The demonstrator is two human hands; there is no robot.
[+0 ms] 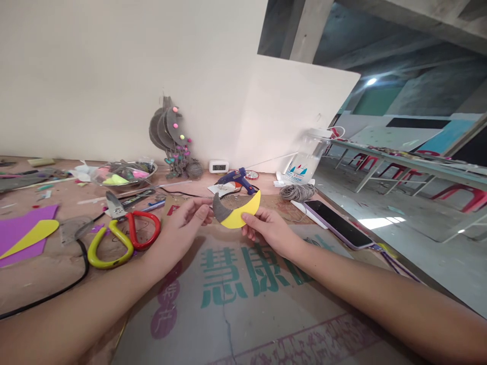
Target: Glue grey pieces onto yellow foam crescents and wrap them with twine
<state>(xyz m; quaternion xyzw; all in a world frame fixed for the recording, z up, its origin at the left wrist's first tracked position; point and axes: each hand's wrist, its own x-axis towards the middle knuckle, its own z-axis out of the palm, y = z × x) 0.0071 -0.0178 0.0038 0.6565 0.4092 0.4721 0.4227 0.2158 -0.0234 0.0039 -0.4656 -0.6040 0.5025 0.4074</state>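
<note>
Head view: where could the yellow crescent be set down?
Bare cardboard lies between the forearms, below left hand, right hand and crescent. Left is crowded: scissors, cable, foam sheets. Behind: glue gun, twine; phone to the right.

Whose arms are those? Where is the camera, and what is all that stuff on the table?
There is no machine here, just a person's two bare arms. The camera sits on that person's head and looks down, so you see what they see. The left hand and the right hand each pinch one side of a yellow crescent, shaped like a moon, with a grey piece on it. Under them lies cardboard with green letters. To the left are red-handled scissors, yellow-handled scissors and a purple sheet. Behind the hands is a blue glue gun; to the right, a phone.
</note>
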